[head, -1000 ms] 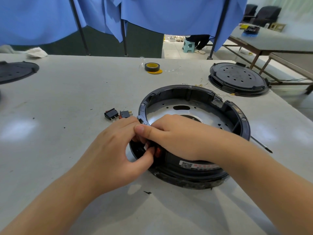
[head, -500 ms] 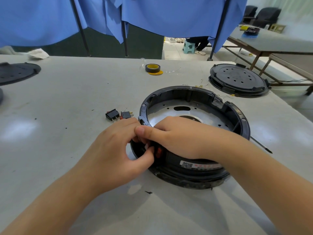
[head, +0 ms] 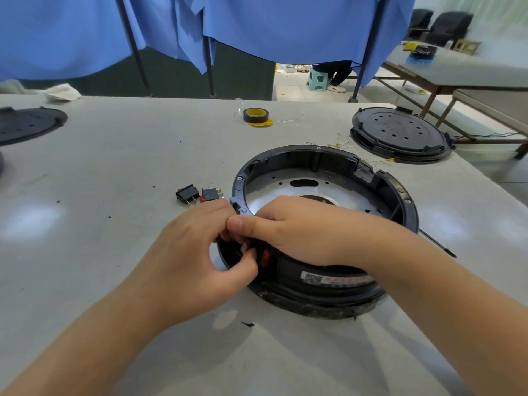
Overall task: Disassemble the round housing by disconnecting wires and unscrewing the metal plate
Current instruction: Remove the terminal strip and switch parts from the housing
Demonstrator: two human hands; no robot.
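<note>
- Left hand [head: 197,264] curled against the near-left wall of the round housing [head: 325,284], thumb and fingertips pinched on a small red part [head: 265,257] set in that wall.
- Right hand [head: 303,232] draped over the rim from the right, thumb stretched leftward to touch the left hand's knuckles, fingers curled down over the same red part; exactly where those fingers end, hidden by the hand itself.
- Housing flat on the grey table [head: 114,172], right of centre, open side up; black ring wall, a white label with a code square [head: 313,279] on the near outer face.
- Inside the ring, a silver metal plate [head: 288,192] with small round holes and one oblong slot, partly covered by the right hand.
- Just left of the housing, near but apart: two loose black rocker switches [head: 198,194], side by side.
- Behind the right forearm, the thin dark shaft of a tool [head: 437,244] flat on the table; its handle unseen.
- Farther back: a roll of black tape [head: 255,115] on a yellow scrap, loose thin wires [head: 340,144] by the far rim, a black round cover [head: 400,134] at the right, another dark disc [head: 28,124] at the left edge.
- Blue cloth [head: 257,27] on poles behind the table.
</note>
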